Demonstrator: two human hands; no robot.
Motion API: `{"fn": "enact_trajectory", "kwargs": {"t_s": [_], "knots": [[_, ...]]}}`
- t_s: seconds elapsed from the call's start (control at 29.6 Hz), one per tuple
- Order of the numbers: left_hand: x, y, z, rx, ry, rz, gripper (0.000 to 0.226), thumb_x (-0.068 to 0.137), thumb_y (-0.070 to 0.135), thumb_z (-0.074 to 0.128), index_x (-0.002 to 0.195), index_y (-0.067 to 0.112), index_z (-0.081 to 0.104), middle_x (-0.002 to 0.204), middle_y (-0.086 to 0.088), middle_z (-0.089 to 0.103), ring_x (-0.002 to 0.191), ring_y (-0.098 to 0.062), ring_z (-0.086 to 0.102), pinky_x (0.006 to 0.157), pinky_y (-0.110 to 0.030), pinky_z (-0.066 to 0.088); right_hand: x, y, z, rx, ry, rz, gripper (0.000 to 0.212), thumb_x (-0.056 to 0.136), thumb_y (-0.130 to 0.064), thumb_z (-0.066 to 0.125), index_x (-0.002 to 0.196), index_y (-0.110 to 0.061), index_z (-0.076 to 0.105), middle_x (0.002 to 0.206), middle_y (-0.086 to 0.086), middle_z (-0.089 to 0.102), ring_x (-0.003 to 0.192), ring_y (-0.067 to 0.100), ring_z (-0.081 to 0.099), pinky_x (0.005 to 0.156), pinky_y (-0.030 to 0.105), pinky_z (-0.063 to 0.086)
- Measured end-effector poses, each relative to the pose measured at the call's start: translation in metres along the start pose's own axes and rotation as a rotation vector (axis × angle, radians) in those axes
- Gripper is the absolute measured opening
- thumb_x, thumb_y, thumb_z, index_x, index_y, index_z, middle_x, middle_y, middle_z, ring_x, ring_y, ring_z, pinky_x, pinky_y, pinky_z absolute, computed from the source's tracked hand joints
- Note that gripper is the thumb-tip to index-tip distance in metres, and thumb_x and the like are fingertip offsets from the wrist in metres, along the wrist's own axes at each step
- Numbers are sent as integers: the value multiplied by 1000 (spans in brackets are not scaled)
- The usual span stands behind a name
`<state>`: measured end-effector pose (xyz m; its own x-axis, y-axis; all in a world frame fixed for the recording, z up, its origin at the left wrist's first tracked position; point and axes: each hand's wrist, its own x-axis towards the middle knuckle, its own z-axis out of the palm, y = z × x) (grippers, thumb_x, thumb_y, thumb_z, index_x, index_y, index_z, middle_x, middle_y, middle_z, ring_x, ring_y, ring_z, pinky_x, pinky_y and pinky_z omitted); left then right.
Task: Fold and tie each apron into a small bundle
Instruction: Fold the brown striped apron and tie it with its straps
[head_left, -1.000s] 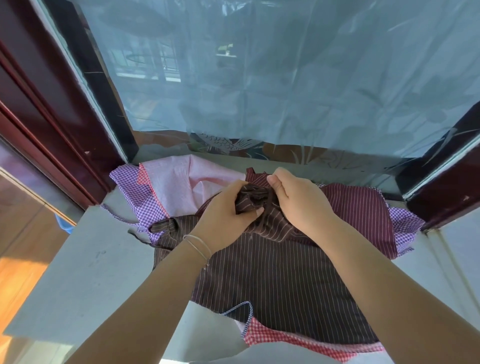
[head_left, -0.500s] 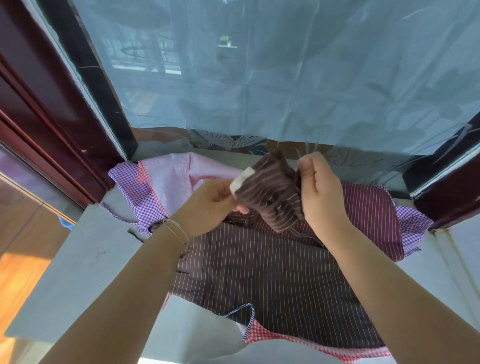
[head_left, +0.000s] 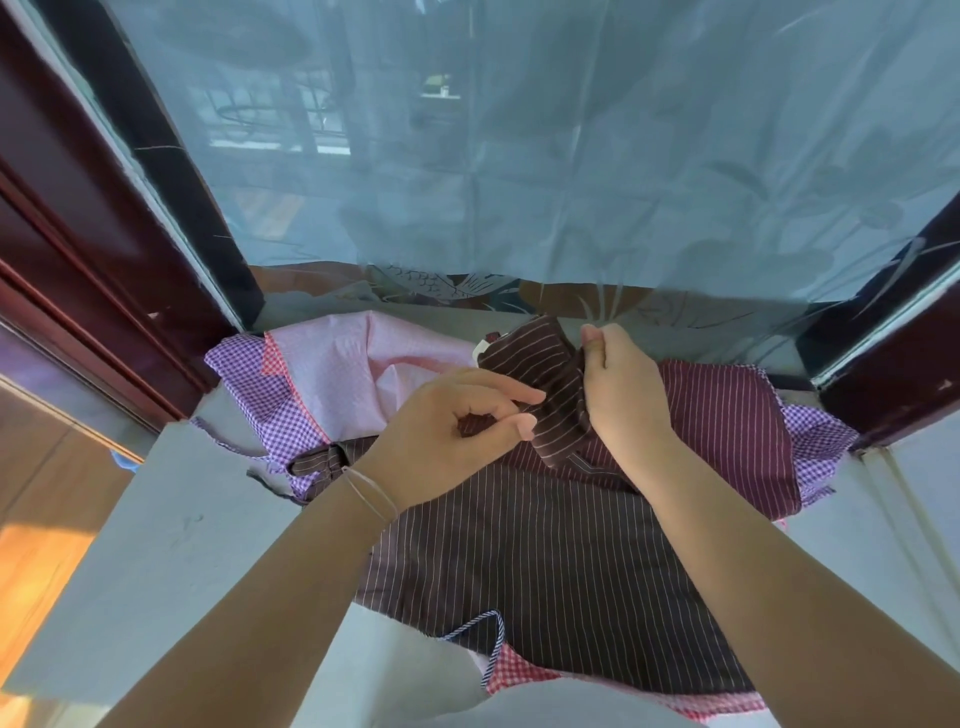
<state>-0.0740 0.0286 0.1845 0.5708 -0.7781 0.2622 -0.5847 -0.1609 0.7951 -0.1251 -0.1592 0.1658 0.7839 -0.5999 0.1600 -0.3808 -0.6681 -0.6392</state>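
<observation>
The brown striped apron lies spread over the pale ledge in the lower middle of the frame, its long axis running from the near edge toward the window, its thin white pinstripes running much the same way. Its far end is gathered into a soft bunched fold held up at centre frame. Half a second ago that fold stood higher against the glass; it now sits lower and nearer the flat cloth, and a white tag peeks at its upper left corner instead of lying against the left thumb.

The left hand pinches a bit of the striped cloth between curled thumb and fingers, forefinger stretched toward the fold. The right hand has its fingers curled together, clamped on the fold's right edge, thumb uppermost. A thin bracelet circles the left wrist.

Under the brown apron lie other woven cotton pieces: a maroon striped apron at right, a pale pink apron with purple gingham trim at upper left, and red gingham at the bottom edge. A knotted brown strap lies left of the left wrist. Behind, a sheer blue curtain hangs over the window, framed by dark red wood.
</observation>
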Motion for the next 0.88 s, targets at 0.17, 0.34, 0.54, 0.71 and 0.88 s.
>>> {"fn": "enact_trajectory", "kwargs": {"t_s": [0.17,0.34,0.54,0.71,0.88], "knots": [[0,5,7,-319,136,-215,19,87,24,61,90,12,75,89,6,74,87,-4,67,80,-13,48,-18,2,2,41,49,-109,32,102,-37,34,88,-12,48,63,3,55,53,18,54,50,34,41],[-1,-1,9,-448,145,-339,31,90,34,50,93,14,74,95,-4,74,94,-21,68,89,-32,51,-31,2,0,80,128,-227,26,98,-41,35,87,-18,45,57,-11,47,48,6,49,43,22,34],[-1,-5,2,-135,37,-121,36,91,1,50,101,28,72,99,6,72,95,-24,63,93,-38,50,-25,3,-10,111,-7,-231,27,99,-38,39,89,-15,50,60,-4,52,53,13,52,49,30,39],[5,-1,-4,336,169,364,12,85,24,64,89,23,75,99,18,70,93,-13,49,85,-39,41,-16,-6,-27,170,-245,-261,27,100,-36,41,85,-17,52,69,-7,55,62,5,51,57,20,37],[4,9,-8,319,194,332,47,81,33,63,127,34,52,89,28,53,93,-9,46,89,-20,36,-17,-15,-35,129,-378,-335,34,100,-39,37,95,-12,56,81,3,62,74,17,59,69,35,46]]}}
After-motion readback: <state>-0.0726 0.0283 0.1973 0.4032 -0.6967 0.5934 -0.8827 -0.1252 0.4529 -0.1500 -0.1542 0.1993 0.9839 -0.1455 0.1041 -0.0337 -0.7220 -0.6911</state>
